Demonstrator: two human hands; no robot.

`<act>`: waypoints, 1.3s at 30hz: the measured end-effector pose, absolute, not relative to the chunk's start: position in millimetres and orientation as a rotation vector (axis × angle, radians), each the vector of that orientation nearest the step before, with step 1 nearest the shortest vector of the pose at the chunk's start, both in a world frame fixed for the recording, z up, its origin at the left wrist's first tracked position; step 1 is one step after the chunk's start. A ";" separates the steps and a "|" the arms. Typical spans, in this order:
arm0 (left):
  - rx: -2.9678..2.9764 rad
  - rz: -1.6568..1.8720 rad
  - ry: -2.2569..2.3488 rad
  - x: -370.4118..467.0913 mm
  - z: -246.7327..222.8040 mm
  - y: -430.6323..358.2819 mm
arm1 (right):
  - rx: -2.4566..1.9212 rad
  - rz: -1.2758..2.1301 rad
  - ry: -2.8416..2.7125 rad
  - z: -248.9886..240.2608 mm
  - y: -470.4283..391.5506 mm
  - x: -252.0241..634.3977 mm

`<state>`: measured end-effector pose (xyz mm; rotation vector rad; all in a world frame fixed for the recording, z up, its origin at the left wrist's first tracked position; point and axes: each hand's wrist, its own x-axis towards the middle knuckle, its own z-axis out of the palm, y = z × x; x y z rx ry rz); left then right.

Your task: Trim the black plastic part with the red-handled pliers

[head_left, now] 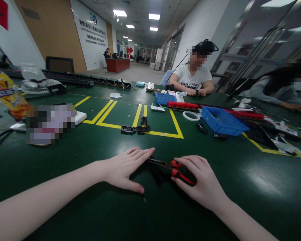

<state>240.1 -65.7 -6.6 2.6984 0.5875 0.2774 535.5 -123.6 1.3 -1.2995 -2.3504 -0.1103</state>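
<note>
My right hand (pixel 199 179) is closed around the red and black handles of a pair of pliers (pixel 182 172), whose dark jaws point left. Just left of the jaw tips, my left hand (pixel 126 169) is held over the green table (pixel 90 207), palm down, fingers stretched out and thumb apart, with nothing visible in it. A tiny pale sliver (pixel 144 200) lies below its thumb. Beyond my hands, black plastic pieces (pixel 128 129) rest on the yellow tape lines. What is under my left palm is hidden.
Blue trays (pixel 223 122), a white ring (pixel 191 116) and red strips (pixel 183 105) are at the right. A phone-like object (pixel 50 125) and a yellow bottle (pixel 8 97) stand at the left. Across the table sits a person (pixel 194 78); another person is at the far right.
</note>
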 end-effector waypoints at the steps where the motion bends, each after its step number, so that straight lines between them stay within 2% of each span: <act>1: 2.684 0.294 0.591 241.4 -7.0 -66.8 | -1.294 -0.113 -2.350 1.4 -124.1 534.9; 8: 2.548 0.404 0.831 265.4 -12.2 -79.5 | -1.310 -0.117 -2.344 -0.6 -122.8 531.5; 23: 2.352 0.583 0.862 264.8 -8.9 -80.6 | -1.302 -0.159 -2.342 1.7 -124.2 535.4; 32: 2.355 0.509 0.963 266.7 -2.6 -90.4 | -1.265 -0.278 -2.339 9.5 -121.9 551.7; 39: 2.430 0.533 1.110 296.9 -15.6 -104.1 | -1.231 -0.361 -2.363 15.9 -116.4 569.2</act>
